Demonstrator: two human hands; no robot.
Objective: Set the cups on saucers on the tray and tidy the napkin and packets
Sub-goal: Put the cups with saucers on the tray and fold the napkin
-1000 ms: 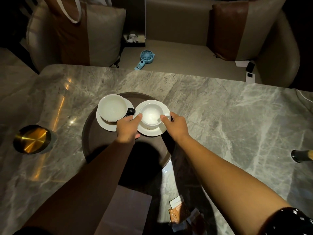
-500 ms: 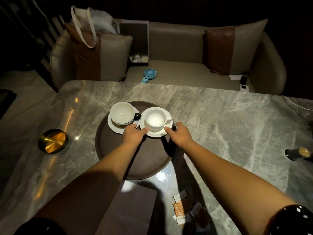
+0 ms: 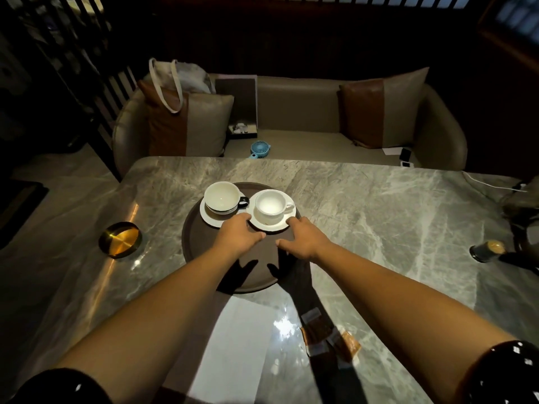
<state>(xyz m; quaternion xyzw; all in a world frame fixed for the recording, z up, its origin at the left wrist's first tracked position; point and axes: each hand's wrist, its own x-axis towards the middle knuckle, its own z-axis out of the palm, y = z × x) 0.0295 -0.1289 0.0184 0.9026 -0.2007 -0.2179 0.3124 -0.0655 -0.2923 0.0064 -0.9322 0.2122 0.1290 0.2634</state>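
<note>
Both cups sit on their saucers on the round dark-brown tray (image 3: 198, 258), which rests on the grey marble bench (image 3: 379, 214). The white cup with a black handle (image 3: 221, 196) stands on its white saucer (image 3: 210, 218) to the left. Just beside it, the all-white cup (image 3: 269, 207) stands on a second white saucer (image 3: 274, 227), and the two saucers' rims meet or overlap. The left hand (image 3: 239, 236) and the right hand (image 3: 303, 237) hover palm-down over the tray, fingers loosely spread. Their fingertips reach the near rim of the second saucer, and we cannot tell whether they touch it; neither hand pinches anything. We judge the cup-and-saucer step essentially done. The tidying is not yet begun: the pale flat napkin (image 3: 233, 345) lies on the bench nearer the person, off the tray. The small orange-and-white packets (image 3: 329, 336) are strewn beside it, partly in the arm's shadow. The next move calls for drawing the hands back toward the napkin, then gathering the packets into order.
</note>
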